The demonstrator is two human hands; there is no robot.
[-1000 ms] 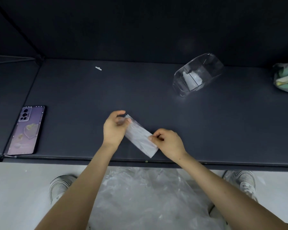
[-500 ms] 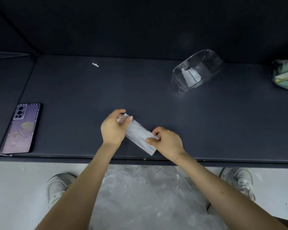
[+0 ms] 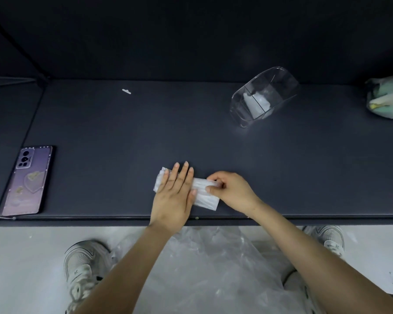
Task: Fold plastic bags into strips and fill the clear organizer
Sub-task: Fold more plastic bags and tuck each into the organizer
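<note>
A: Lowered, that was the change: the folded bag (image 3: pixel 205 198), pinched up at a slant a moment earlier, now lay flat on the desk (image 3: pixel 123 137) near its front edge.

B: And nearest the person?

A: Loose clear plastic (image 3: pixel 209 268) was heaped between the shoes (image 3: pixel 84 266), below the desk edge. It was likely the supply waiting to be folded.

B: How did the hands stand?

A: The left hand (image 3: pixel 174 196) lay palm down across the bag's left half, fingers straight and together, pressing. I judged it was flattening the layers so the crease would hold. The right hand (image 3: pixel 233 191) had its thumb and curled fingers pinched on the right end, probably to keep the strip taut and stop it springing open.

B: Farther out?

A: A phone (image 3: pixel 28 180) lay face down at the left, well apart from the work. Beyond, to the right, the clear organizer (image 3: pixel 279 80) was tipped with its mouth toward the person. One white strip (image 3: pixel 258 104) was already inside, against the divider. That tilt would have made sliding the next one in easy. A pale bundle (image 3: pixel 388 98) sat at the far right edge.
</note>
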